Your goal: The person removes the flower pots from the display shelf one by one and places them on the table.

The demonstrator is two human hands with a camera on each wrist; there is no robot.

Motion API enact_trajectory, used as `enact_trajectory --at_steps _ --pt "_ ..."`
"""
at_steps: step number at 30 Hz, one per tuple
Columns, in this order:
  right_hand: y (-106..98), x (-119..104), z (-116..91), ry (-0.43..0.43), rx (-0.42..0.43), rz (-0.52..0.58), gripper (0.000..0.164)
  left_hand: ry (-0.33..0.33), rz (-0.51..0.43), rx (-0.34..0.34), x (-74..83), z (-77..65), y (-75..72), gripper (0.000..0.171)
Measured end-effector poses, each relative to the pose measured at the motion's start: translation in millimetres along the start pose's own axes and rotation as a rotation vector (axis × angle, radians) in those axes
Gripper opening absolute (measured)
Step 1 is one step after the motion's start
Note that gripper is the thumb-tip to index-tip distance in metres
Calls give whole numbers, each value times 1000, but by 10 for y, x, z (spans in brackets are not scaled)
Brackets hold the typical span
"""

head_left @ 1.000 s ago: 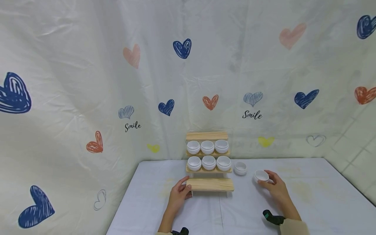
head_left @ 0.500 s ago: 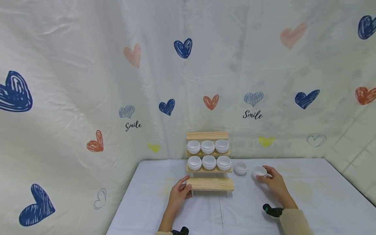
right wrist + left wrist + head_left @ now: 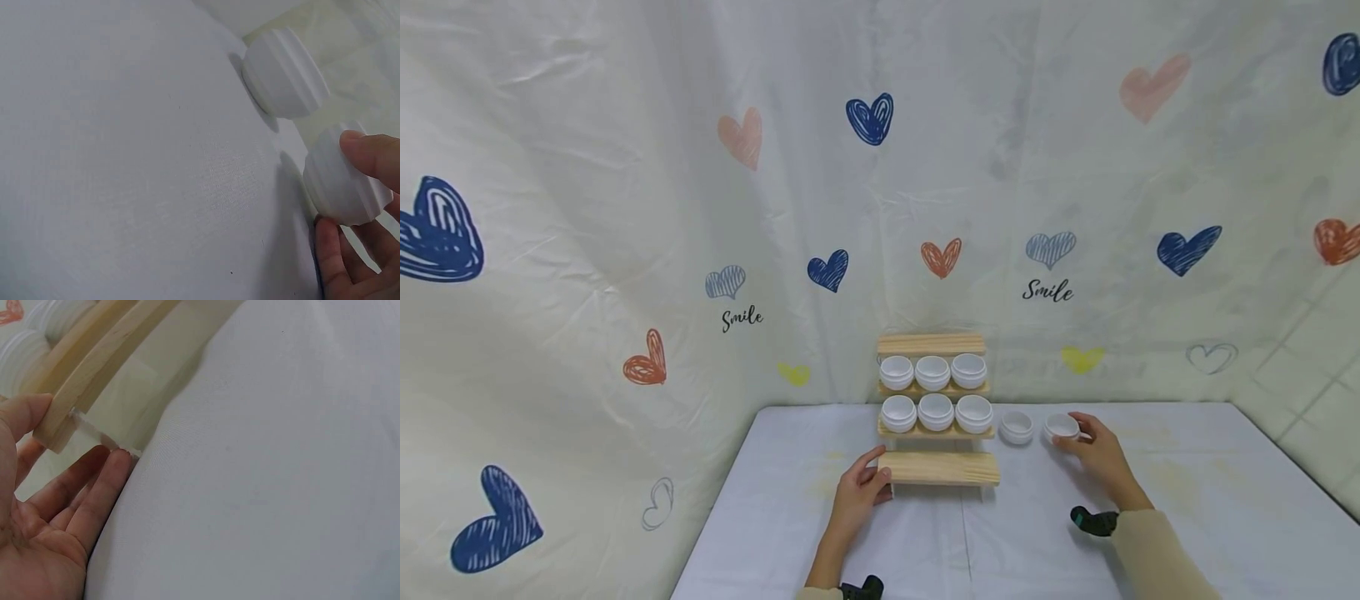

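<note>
At the counter (image 3: pixel 1026 521), right grip (image 3: pixel 1099 455) is pinching a small white bowl (image 3: pixel 1060 428). Left grip (image 3: pixel 853 496) is pinching the bottom wooden shelf (image 3: pixel 942 468).

A pale, wrinkled sheet (image 3: pixel 962 183) formed the backdrop, printed with blue, pink, orange and yellow hearts (image 3: pixel 870 119) and, twice, the word "Smile" (image 3: pixel 1048 291). Before it stood a white-covered tabletop (image 3: pixel 1240 483), marked by faint yellowish patches (image 3: pixel 1171 479) and a thin crease (image 3: pixel 966 542); the light was soft.
</note>
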State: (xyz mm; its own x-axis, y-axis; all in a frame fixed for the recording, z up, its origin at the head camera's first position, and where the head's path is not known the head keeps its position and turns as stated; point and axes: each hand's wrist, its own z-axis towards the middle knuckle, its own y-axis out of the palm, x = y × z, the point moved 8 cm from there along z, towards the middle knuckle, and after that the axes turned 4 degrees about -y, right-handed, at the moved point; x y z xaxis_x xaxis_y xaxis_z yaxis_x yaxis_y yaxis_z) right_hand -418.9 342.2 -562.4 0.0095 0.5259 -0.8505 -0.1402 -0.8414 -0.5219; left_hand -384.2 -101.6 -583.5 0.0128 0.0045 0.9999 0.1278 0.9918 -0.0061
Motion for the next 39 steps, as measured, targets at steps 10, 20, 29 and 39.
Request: enact_trajectory --at_steps 10,20,29,39 --pt "11 48 86 -19 -21 2 85 1 16 5 7 19 11 53" --pt "55 82 135 -19 -30 -27 85 0 19 -6 32 12 26 55" --pt "77 103 127 -13 -19 -25 82 20 40 -2 4 28 5 55" --pt "85 107 112 -20 -16 -36 83 -21 17 2 -59 47 -11 52"
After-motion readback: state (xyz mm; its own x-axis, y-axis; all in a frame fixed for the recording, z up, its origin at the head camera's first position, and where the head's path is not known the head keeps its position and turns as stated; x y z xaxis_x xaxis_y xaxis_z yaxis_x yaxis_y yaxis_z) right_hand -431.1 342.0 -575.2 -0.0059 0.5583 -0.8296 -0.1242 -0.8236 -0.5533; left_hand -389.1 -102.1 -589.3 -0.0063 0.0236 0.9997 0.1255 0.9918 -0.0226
